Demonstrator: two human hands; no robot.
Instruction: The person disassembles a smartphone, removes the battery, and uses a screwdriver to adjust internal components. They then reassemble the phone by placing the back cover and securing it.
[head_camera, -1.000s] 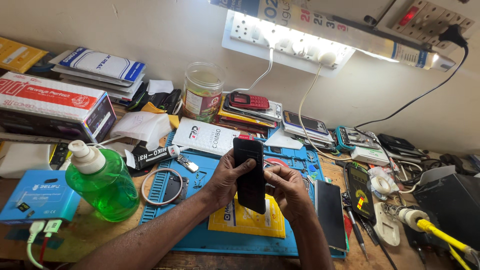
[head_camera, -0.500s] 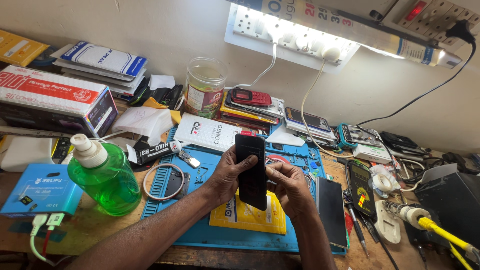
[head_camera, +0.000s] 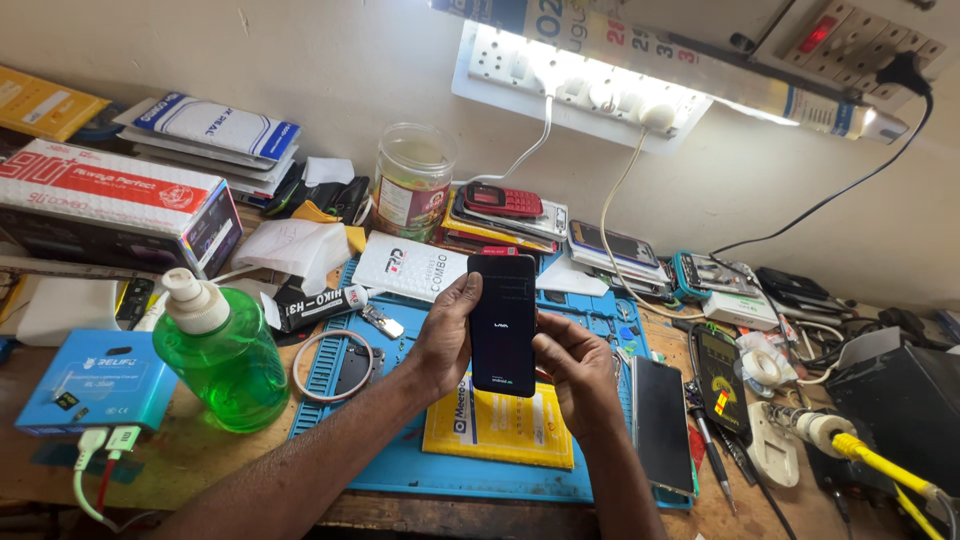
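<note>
Cluttered wooden workbench (head_camera: 200, 450) set against a cream plaster wall (head_camera: 330, 60), lit by a white tube lamp (head_camera: 700, 70) mounted over a white socket strip (head_camera: 560, 85). At centre lies a blue ridged silicone work mat (head_camera: 400, 470) carrying a flat yellow packet (head_camera: 500, 430) and a grey wire ring (head_camera: 330, 365). The left hand (head_camera: 445, 335) and the right hand (head_camera: 575, 365) hold a slim black smartphone (head_camera: 502, 322) upright above the mat, its dark screen facing the camera; the left fingers wrap its left edge, and the right fingers close on its lower right edge. Left of the mat stand a green liquid bottle with a white pump cap (head_camera: 220, 350) and a light blue rectangular device (head_camera: 95, 380) with white plugs below it. At the rear, a clear plastic jar (head_camera: 412, 180), a small red keypad phone (head_camera: 503, 200) on stacked handsets, and a long white and red carton (head_camera: 110, 205). Right of the mat, a second black phone (head_camera: 662, 425) lies flat; beyond it, a yellow cable (head_camera: 880, 465) and a dark box (head_camera: 900, 400).
</note>
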